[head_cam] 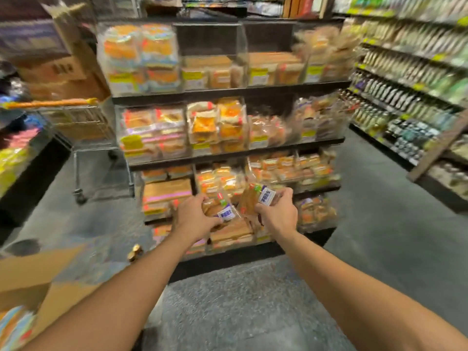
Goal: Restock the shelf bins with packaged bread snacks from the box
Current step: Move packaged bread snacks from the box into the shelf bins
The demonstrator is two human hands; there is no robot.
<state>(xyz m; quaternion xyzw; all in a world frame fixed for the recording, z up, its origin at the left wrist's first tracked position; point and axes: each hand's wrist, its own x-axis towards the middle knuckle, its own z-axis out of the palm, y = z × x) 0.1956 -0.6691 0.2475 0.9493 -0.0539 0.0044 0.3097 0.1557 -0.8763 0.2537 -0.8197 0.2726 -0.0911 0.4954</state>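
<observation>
We face a black shelf unit (228,93) with tiers of clear bins (141,59) stacked with wrapped bread, and the whole view is smeared by motion, so the yellow price tags (258,73) on the bin fronts cannot be read. To our right a long aisle shelf (410,79) of bottles and bags runs off the picture edge, too blurred to name. To our left a wire cart (83,127) with an orange handle carries brown cartons, whose print is unreadable. The cardboard box (38,282) sits at lower left, cut off by the frame, with only its flaps and a glimpse of coloured packs inside showing. A small brown lump lies on the grey floor (367,211) near the unit's base; we cannot tell what it is.

Both arms reach out to the lower bins. Our left hand (195,216) curls around a bread packet (222,211), thumb and fingers wrapped over its left end; the packet lies roughly level, its long axis running left to right, white label facing us. Our right hand (278,211) grips a second packet (255,201), which stands tilted, its long axis rising toward the upper right. Each label carries blue characters, too soft to read. Both packets sit just in front of the lower middle bins, close together; we cannot tell whether they touch.
</observation>
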